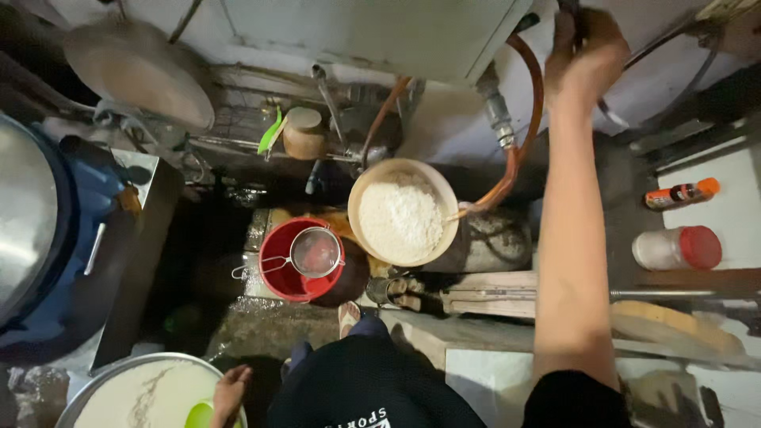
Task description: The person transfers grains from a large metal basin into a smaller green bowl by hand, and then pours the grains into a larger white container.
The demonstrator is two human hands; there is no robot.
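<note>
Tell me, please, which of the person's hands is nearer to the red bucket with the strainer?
Left. The left hand is below the red bucket, at the large pan; the right hand is raised far upper right.

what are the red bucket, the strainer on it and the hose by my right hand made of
Red bucket: likely plastic, uniform glossy red. Strainer: metal wire mesh, silvery rim and handle. Hose below the right hand: probably rubber or soft plastic, orange-brown, bends smoothly.

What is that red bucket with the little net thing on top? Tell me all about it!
The red bucket is round, plastic-looking, and stands upright on the wet dark floor, left of the beige bowl of white grains. A small metal wire strainer rests across its rim, handle pointing left. Neither hand touches it.
</note>
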